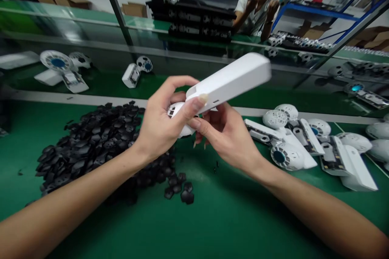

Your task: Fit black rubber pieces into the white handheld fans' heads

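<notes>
My left hand (165, 119) is wrapped round the neck of a white handheld fan (234, 79), its thumb lying on the casing. The handle points up and to the right, and the round slotted head (186, 130) sits partly hidden between my hands. Against the head's lower right side, my right hand (226, 133) is closed, thumb pressed to it and fingers curled behind. Whether a small piece is also pinched there cannot be seen. Below and to the left lies a heap of small black plastic pieces (94, 145), several of them pentagonal.
More white fan parts (291, 141) lie together at the right on the green bench (212, 222). Along the darker green strip behind are further fans (138, 71). A person (255, 10) stands across the bench near stacked black trays (194, 16). Blue shelving rises behind.
</notes>
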Demonstrator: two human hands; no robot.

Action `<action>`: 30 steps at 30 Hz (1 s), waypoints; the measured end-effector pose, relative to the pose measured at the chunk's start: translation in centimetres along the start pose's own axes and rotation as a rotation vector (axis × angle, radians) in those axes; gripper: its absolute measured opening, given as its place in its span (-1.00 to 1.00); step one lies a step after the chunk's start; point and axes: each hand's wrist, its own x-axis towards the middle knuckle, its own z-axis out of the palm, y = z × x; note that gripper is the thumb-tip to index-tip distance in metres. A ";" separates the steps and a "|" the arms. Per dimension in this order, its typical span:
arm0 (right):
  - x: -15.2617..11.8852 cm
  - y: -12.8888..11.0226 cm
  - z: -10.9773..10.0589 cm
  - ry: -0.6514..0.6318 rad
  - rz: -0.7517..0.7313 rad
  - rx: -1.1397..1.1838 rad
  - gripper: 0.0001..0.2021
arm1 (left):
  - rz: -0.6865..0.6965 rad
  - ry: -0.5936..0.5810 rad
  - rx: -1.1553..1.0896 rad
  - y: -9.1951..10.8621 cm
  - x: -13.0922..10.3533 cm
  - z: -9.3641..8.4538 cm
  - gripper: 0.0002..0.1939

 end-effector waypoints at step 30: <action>1.9 -4.0 -8.5 -0.167 0.124 -0.951 -0.84 | -0.136 0.374 0.757 -12.7 13.4 -24.8 -0.08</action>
